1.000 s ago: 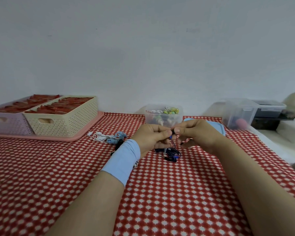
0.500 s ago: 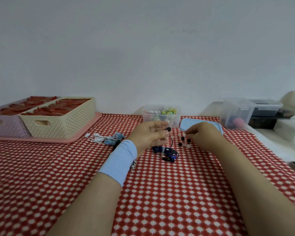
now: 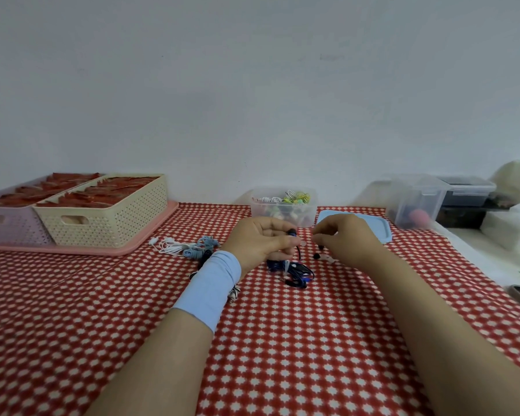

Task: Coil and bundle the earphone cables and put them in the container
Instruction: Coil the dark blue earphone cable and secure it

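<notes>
Coils (image 3: 294,197) lie in the clear plastic box (image 3: 260,213), but left hand (image 3: 260,241) holds a loose dark blue earphone cable (image 3: 297,270), right hand (image 3: 350,238) pinching its small black bud (image 3: 320,246).

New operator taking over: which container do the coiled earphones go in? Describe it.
On the red checked tablecloth, look to the middle of its far edge. The small clear tub there, left of a blue lid, alone holds coloured cable bundles.
</notes>
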{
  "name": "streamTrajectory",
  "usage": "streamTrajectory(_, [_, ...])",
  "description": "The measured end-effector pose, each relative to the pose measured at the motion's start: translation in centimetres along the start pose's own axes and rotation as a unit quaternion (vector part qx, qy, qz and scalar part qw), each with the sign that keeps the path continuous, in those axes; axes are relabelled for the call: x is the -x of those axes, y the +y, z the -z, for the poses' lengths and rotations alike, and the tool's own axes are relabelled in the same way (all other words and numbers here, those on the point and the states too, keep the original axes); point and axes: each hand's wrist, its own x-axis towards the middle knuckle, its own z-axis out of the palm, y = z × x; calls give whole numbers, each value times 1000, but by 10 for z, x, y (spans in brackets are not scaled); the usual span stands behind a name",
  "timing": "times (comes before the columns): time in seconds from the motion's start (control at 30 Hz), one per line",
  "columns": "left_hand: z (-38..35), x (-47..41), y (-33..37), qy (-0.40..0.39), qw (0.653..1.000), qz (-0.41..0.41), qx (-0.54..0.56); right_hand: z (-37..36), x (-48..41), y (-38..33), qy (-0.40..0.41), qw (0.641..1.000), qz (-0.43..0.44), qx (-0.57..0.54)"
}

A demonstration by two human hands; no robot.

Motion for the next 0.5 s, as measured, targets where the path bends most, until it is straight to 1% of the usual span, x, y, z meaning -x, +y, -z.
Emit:
streamTrajectory(0.13, [2,0,0,11,1000,-9,-10,-3,2,-7,3,997,23,-75])
streamTrajectory(0.23, [3,-1,-1,3,1000,-17,-13,-1,3,-10,1,991,18,-132])
streamTrajectory(0.4, [5,-3,-2,3,999,-39,-14,0,4,-10,-11,988,3,-156])
streamTrajectory(0.47, [7,-4,-2,12,999,-36,-31,1,5,-11,-7,987,3,-163])
streamTrajectory(0.5, [9,-6,-3,21,997,-40,-58,1,5,-11,-3,987,4,-159])
